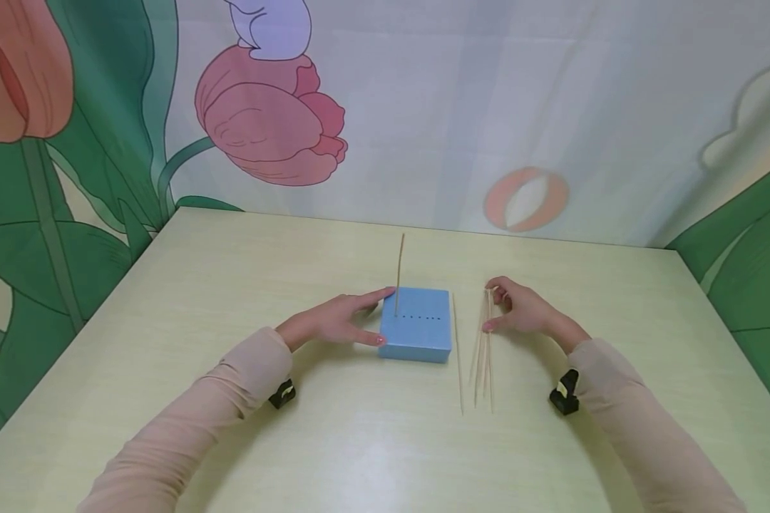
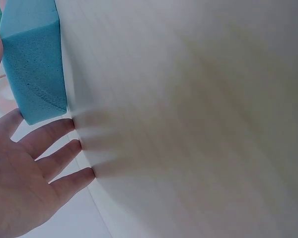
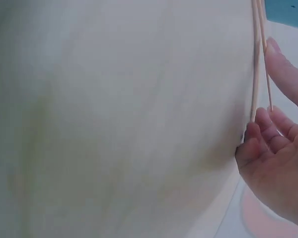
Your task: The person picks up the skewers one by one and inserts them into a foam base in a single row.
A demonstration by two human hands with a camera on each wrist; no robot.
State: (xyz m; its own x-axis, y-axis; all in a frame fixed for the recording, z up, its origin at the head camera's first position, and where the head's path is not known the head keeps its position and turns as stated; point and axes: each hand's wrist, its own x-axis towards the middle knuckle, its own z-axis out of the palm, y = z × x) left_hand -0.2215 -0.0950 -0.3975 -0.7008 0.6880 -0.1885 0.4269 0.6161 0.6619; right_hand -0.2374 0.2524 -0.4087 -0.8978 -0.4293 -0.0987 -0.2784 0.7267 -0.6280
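Observation:
A light blue foam block (image 1: 417, 303) lies on the table with a row of small holes across its top. One thin wooden stick (image 1: 399, 274) stands upright in the leftmost hole. My left hand (image 1: 340, 318) is at the block's left side, thumb and index fingertip touching its near and far corners, other fingers spread with tips at the tabletop in the left wrist view. To the block's right, several sticks (image 1: 481, 363) lie in a narrow fan. My right hand (image 1: 518, 306) is at their far ends, pinching one stick (image 3: 268, 82) between thumb and index finger.
A single loose stick (image 1: 458, 356) lies close along the block's right side. The pale wooden table (image 1: 359, 442) reaches back to a printed curtain (image 1: 411, 128) with flowers. A black wrist device (image 1: 565, 392) sits below the right cuff, another (image 1: 283, 394) below the left.

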